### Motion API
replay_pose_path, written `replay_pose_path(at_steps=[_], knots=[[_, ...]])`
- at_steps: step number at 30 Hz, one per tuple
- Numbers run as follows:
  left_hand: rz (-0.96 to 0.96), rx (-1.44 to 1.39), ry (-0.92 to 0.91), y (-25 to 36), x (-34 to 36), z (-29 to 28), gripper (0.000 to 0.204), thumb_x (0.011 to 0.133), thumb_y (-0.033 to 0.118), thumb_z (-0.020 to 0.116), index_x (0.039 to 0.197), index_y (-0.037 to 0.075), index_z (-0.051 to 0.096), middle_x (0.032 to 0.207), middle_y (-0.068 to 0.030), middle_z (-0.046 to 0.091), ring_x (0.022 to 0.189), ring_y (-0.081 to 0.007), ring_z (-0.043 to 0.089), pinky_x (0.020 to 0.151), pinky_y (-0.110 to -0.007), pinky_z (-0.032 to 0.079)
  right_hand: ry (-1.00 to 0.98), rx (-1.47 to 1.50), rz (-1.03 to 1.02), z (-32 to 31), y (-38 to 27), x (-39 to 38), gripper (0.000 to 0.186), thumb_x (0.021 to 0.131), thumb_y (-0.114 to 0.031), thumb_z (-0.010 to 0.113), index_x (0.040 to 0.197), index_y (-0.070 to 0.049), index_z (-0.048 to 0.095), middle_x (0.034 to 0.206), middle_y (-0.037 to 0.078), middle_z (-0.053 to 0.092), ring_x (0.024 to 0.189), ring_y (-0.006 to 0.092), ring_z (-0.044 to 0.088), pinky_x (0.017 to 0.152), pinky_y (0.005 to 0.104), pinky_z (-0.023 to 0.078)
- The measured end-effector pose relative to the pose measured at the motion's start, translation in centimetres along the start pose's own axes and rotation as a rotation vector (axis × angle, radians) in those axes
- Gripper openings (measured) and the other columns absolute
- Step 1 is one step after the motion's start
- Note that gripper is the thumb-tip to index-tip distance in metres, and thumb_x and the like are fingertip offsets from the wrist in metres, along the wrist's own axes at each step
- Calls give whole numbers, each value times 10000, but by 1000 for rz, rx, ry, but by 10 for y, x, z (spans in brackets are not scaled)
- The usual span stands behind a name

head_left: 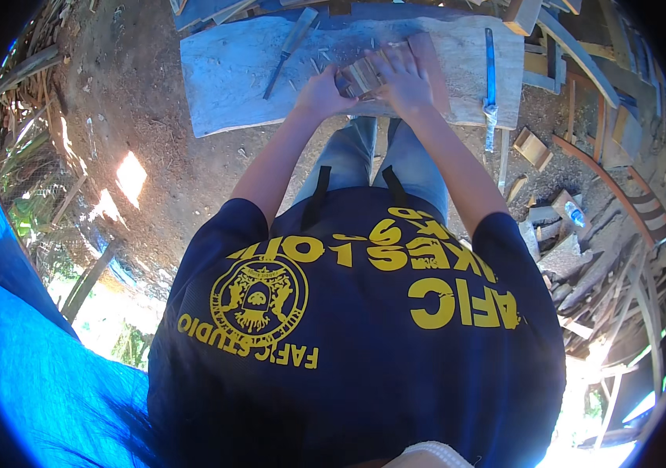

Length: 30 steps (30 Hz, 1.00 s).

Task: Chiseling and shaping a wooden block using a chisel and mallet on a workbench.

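Note:
At the top of the head view, a pale, worn wooden work board (223,78) lies crosswise before me. My left hand (323,95) grips the left end of a striped wooden block (358,78). My right hand (407,87) is laid over the block’s right part, gripping it, fingers somewhat spread on top. A flat reddish wood piece (436,78) lies under and beside that hand. Left of the block lie a chisel-like tool (295,37) and several small slender pieces (321,58), too small to name. At the right rests a long blue tool with a wrapped end (490,86).
Scrap planks and offcuts (571,249) are piled along the right, with a loose wood block (532,149) on the ground. Dirt ground (114,101) lies left, edged by dry sticks (44,109). A blue tarp (28,351) fills the lower left. My legs are below the board.

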<state>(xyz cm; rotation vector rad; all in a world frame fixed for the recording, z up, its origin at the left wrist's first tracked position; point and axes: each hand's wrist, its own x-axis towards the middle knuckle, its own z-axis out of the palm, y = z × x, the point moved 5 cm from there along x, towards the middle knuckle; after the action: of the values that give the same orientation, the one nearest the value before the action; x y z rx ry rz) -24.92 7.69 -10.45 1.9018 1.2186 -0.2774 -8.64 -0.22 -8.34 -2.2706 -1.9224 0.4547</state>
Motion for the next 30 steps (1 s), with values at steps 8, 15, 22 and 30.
replay_pose_path(at_steps=[8,15,22,30], knots=[[-45,90,-26,4,1,-2,760,622,440,781,1219,42,531,1019,-213,678,956,-382,660,825,-423,531,-120,-77,-59,23,-7,10,744,757,-285,733,1411,-324,380,1450,13,380,1352,258,343,1111,417,301],[82,236,112,12,-1,-4,651,668,451,741,1181,87,574,1041,-168,668,961,-339,666,818,-437,545,-90,-91,-65,25,-5,9,682,797,-281,693,1403,-331,384,1455,5,370,1355,255,339,1095,417,324],[59,207,128,14,-18,15,559,698,379,746,1128,74,560,1088,-144,592,1031,-346,609,849,-456,518,-126,-67,-69,28,-2,11,731,791,-289,702,1430,-351,354,1470,10,356,1350,256,337,1079,440,326],[47,20,79,3,6,10,657,658,313,790,1170,7,514,1046,-216,653,995,-377,644,845,-429,538,-109,-39,-64,30,-1,10,772,763,-287,747,1420,-370,348,1453,-13,350,1369,256,305,1099,458,327]])
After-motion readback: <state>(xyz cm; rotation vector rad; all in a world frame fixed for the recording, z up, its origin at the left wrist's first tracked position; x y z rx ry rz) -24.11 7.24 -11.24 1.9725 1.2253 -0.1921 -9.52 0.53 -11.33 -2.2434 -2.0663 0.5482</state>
